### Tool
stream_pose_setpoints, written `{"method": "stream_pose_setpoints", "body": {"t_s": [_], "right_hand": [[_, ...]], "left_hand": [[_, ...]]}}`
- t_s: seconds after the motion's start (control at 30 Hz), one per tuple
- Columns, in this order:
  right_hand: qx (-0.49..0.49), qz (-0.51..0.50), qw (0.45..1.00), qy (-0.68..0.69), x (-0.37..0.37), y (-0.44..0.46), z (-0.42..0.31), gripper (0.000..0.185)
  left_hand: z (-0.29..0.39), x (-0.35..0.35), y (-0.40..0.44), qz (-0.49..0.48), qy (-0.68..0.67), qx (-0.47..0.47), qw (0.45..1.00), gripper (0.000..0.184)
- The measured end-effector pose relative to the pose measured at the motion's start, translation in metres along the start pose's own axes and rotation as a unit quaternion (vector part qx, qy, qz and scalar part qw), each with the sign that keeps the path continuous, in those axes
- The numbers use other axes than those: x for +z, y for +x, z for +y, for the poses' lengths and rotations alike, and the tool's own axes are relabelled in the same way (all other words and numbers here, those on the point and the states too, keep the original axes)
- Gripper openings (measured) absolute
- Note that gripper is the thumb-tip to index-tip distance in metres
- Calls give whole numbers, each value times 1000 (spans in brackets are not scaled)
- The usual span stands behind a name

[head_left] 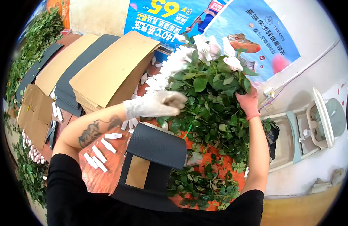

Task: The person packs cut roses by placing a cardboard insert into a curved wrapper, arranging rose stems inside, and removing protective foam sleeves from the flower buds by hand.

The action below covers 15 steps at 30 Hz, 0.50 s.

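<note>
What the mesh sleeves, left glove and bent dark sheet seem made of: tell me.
Mesh sleeves: probably foamed plastic, white and matte; their open netting shows.
Left glove: apparently knitted fabric, dull; the ribbed cuff suggests it.
Bent dark sheet: perhaps corrugated cardboard, though plastic is possible; matte, with fine parallel ridges.

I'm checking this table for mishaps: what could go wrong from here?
The right hand is among dense leaves, so some might tear. The wrapped flower heads crowd together and could bruise if the bunch shifts. Loose white pieces lie near the left arm, which might sweep them aside.
</note>
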State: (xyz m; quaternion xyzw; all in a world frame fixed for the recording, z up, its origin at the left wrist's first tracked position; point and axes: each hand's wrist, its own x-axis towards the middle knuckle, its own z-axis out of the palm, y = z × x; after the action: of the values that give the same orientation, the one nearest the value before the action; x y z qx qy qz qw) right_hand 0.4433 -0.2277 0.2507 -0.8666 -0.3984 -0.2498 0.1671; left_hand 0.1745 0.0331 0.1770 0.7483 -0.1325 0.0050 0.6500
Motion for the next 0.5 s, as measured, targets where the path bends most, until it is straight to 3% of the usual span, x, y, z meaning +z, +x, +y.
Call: {"method": "stream_pose_setpoints", "body": {"t_s": [0.13,0.23,0.3,0.4,0.43,0.5], "right_hand": [[30,27,998,37,-7,-10,10,72],[86,4,977,193,-45,-15,-10,63],[92,27,969,226,-55,-18,3,56],[76,73,974,199,-55,-30,18,54],[38,94,970,221,-49,-32,27,56],[76,43,960,267,-65,-34,7,60]], "left_hand": [[30,33,55,28,-109,30,993,72],[37,40,96,170,-245,24,954,71],[38,45,120,262,-186,23,947,80],[51,61,149,212,-172,143,951,91],[59,61,158,153,-257,145,943,80],[81,63,158,111,-295,142,938,76]]}}
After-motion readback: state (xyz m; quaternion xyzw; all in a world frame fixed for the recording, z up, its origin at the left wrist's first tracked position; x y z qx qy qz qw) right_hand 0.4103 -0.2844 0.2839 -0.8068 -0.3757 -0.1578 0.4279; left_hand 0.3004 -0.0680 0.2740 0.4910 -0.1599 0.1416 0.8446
